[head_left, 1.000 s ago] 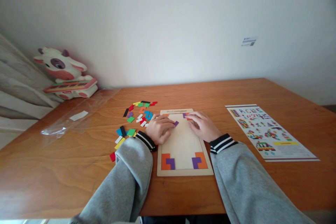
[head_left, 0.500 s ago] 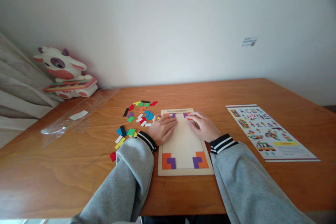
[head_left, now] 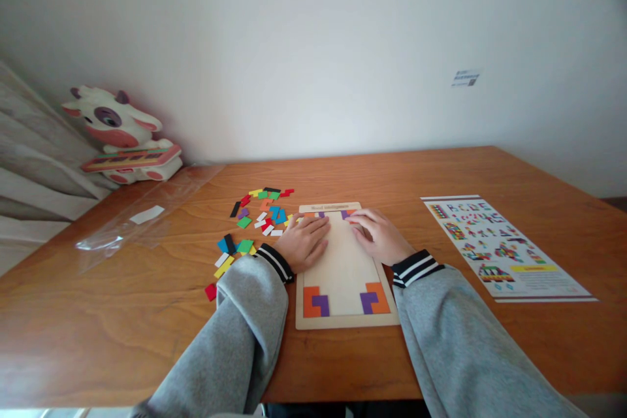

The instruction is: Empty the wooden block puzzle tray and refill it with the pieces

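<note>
A pale wooden puzzle board lies flat between my hands. Orange and purple pieces sit in its corners: an orange piece beside a purple piece at near left, and a purple piece against an orange piece at near right. My left hand rests over the board's left edge, fingers stretched out and holding nothing. At the far right corner, my right hand has its fingertips on or beside the pieces there, fingers apart. Both hands partly cover the far corner pieces.
Several loose coloured pieces are scattered left of the board. A printed pattern sheet lies to the right. Farther left are a clear plastic bag and a cow-shaped toy keyboard beside the curtain. A wall stands behind the table.
The board has turned very slightly, its far end shifting left and its near end right. My left hand has moved a touch left with it; my right hand stays nearly still.
</note>
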Demonstrator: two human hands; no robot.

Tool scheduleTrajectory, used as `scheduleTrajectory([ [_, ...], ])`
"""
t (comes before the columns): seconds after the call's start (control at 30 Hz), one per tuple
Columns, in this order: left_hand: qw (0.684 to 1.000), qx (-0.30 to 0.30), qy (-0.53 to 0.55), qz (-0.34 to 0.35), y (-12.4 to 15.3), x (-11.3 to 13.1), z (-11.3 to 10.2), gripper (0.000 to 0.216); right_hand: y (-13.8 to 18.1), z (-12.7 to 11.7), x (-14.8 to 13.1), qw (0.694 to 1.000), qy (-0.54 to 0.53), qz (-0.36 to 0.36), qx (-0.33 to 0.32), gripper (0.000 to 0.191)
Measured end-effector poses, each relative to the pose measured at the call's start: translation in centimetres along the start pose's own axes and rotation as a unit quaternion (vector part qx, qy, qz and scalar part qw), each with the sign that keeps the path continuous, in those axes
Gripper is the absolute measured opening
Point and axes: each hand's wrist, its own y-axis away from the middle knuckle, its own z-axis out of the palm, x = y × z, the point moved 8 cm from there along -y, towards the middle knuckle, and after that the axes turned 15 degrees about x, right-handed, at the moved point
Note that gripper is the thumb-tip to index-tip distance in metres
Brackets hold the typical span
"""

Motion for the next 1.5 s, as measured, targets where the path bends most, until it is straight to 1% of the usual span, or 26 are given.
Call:
scheduleTrajectory([
  [0.17,1.000,0.001,-0.028,-0.012,-0.1,-0.2,-0.2,0.044,0.1,0.1,0.1,1.000,0.000,-0.001,-0.008,0.029],
  [0.33,0.999,0.001,-0.034,-0.018,0.1,-0.6,0.1,0.046,0.4,0.4,0.4,1.000,0.006,0.003,-0.017,0.028],
  [0.47,1.000,-0.025,-0.015,-0.009,0.4,-0.8,0.8,0.054,0.5,0.5,0.6,1.000,0.016,0.003,-0.018,0.025],
  [0.57,0.999,-0.039,0.000,-0.010,0.5,-0.9,1.0,0.056,0.5,0.5,0.5,1.000,0.016,0.003,-0.018,0.024],
  [0.8,0.998,-0.019,0.051,-0.008,0.4,-0.7,0.5,0.038,0.5,0.5,0.4,1.000,0.015,0.003,-0.019,0.025],
  [0.93,0.999,0.000,0.029,-0.020,0.2,-0.8,0.0,0.033,0.4,0.4,0.4,1.000,0.017,0.001,-0.018,0.025],
  [1.07,0.999,-0.004,0.001,-0.039,0.2,-1.0,-0.1,0.035,0.5,0.4,0.4,1.000,0.018,0.000,-0.016,0.024],
  [1.27,0.999,-0.003,0.032,-0.021,0.3,-0.8,0.0,0.036,0.4,0.4,0.4,1.000,0.013,0.000,-0.017,0.023],
  [1.5,1.000,0.012,-0.002,-0.026,0.2,-0.9,-0.2,0.039,0.4,0.4,0.3,1.000,0.014,0.000,-0.013,0.022],
])
